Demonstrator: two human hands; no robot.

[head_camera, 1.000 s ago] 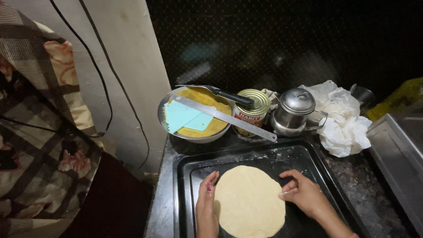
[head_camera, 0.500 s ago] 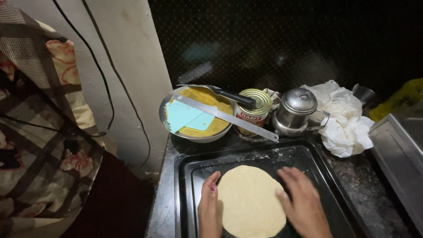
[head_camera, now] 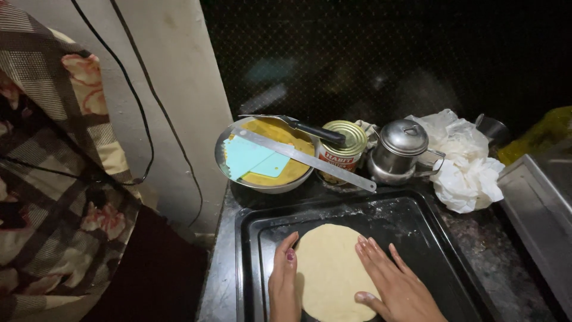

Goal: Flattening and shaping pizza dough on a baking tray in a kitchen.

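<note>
A flat round of pale dough (head_camera: 330,268) lies in a black baking tray (head_camera: 435,238) on the dark counter. My left hand (head_camera: 283,283) rests along the dough's left edge, fingers together and pointing away from me. Laid flat on the right part of the round is my right hand (head_camera: 390,286), fingers spread, palm down. Neither hand grips anything.
Behind the tray stand a metal bowl (head_camera: 229,164) of yellow filling with a teal scraper (head_camera: 253,158), a metal ruler (head_camera: 310,160) and a knife (head_camera: 304,126) across it, a tin can (head_camera: 342,143), a small steel pot (head_camera: 399,152), and crumpled white plastic (head_camera: 468,167). A steel tray (head_camera: 536,203) sits at right; patterned fabric (head_camera: 53,179) hangs at left.
My right hand moved from the dough's right rim onto its top and flattened out. The left hand stayed at the left edge.
</note>
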